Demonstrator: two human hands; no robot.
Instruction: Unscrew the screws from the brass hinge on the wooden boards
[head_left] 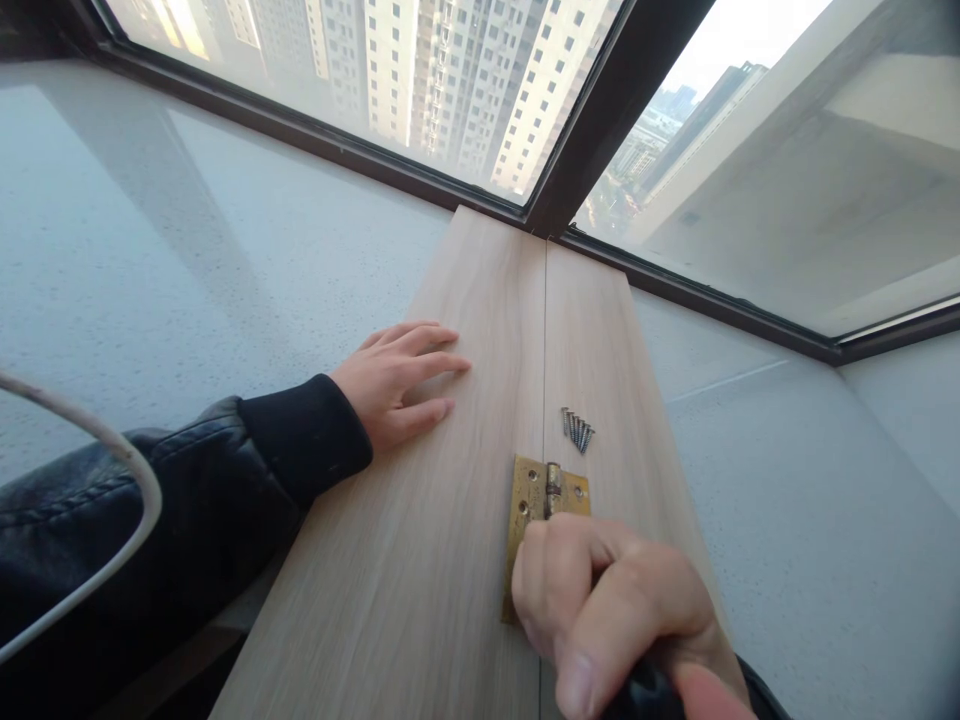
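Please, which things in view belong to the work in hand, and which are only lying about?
Likely belonging:
brass-coloured hinge
loose screws
wood panels under the left hand
black object in the right hand, mostly hidden

Likely just there:
white cable
window frame

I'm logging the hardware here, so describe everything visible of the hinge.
The hinge is brass-coloured and metallic-looking, with dark specks. It lies spread open across two wood-grained boards, its barrel roughly along their seam. Round holes show: two in the left leaf, one in the right leaf; whether any holds a screw is unclear. The right hand hides much of its near part; whether it touches the metal cannot be told. Loose screws lie just beyond it.
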